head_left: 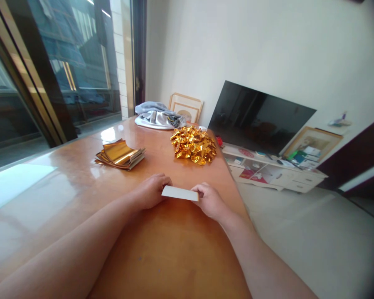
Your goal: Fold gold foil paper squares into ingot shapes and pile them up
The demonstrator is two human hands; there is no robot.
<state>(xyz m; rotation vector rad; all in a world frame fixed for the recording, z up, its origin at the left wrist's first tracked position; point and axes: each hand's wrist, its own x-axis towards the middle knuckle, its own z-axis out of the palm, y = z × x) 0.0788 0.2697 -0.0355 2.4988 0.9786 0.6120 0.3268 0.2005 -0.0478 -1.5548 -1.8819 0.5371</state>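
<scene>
Both my hands are at the near middle of a polished orange-brown wooden table [174, 174]. My left hand [151, 192] and my right hand [209, 200] pinch opposite ends of a white paper strip [180, 193], held level just above the tabletop. Ahead of my right hand lies a heap of crumpled gold foil [193, 145]. A squared-up stack of gold foil sheets [120, 154] sits ahead of my left hand, its top sheets slightly fanned. Neither hand touches the foil.
A grey cloth bundle [157, 116] and a leaning picture frame [186, 107] stand at the table's far end. Right of the table are a tilted flat-screen TV [262, 118] and a low white cabinet [268, 168]. Glass doors [75, 62] stand left.
</scene>
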